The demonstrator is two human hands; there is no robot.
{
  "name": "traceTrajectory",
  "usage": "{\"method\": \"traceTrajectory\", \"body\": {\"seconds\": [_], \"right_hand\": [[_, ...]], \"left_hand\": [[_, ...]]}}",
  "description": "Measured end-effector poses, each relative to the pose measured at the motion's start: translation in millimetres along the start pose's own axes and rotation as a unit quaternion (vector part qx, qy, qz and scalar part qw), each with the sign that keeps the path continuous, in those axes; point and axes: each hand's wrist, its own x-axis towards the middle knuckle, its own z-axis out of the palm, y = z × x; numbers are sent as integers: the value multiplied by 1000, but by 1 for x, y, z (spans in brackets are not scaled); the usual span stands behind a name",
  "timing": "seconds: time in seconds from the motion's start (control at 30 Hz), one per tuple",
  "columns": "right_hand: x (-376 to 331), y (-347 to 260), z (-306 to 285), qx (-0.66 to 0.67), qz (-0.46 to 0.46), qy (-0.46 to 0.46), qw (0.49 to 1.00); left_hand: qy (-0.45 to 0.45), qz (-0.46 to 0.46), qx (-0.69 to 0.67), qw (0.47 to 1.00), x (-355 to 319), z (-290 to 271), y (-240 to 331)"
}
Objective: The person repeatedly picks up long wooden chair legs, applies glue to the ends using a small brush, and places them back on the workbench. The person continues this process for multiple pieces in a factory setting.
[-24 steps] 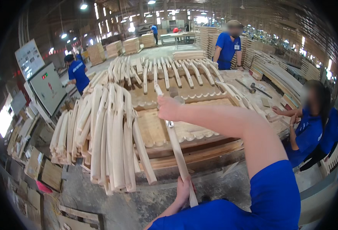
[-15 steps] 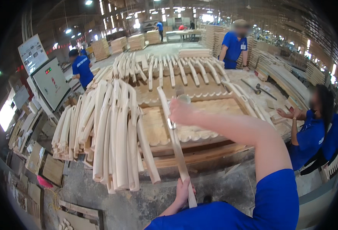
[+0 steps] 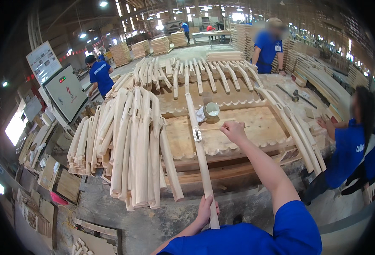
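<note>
A long, slightly curved wooden chair-leg-like piece (image 3: 202,165) slants toward me, its far part over the workbench. My left hand (image 3: 206,211) is wrapped round its near end. A slot (image 3: 197,134) with a pale rim shows in the piece about a third of the way from its far end. My right hand (image 3: 234,131) is pinched, just right of that slot, apart from the wood. A thin pale stick appears to run from its fingertips toward the slot. Beyond stands a round pot (image 3: 211,110) with whitish contents, beside a crumpled white cloth (image 3: 199,114).
Similar wooden pieces (image 3: 140,153) are heaped at the left, and others (image 3: 228,78) lie in a row at the back. A scalloped board (image 3: 238,123) lies on the bench. At right are a hammer (image 3: 296,97) and a co-worker (image 3: 349,144); other people stand farther off.
My right hand has moved right, away from the wooden piece, uncovering its slot and the pot. My left hand keeps its hold. The view has shifted slightly.
</note>
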Motion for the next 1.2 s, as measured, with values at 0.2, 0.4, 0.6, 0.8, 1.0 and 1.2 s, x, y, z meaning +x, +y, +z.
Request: {"method": "traceTrajectory", "body": {"seconds": [0.2,0.4,0.6,0.8,1.0,1.2], "right_hand": [[-7,-1,12,6,15,30,999],[-14,-5,18,6,10,81,997],[-17,0,21,-5,2,103,995],[-13,-9,29,-3,-18,102,995],[-20,-7,22,11,-56,77,995],[-36,-1,13,18,-108,73,991]], "left_hand": [[7,-11,3,1000,2,1,1],[22,-10,15,1000,1,5,1],[21,-21,17,999,-3,11,7],[19,-11,7,1000,1,8,2],[34,-23,18,999,1,10,2],[40,-22,11,999,3,8,1]]}}
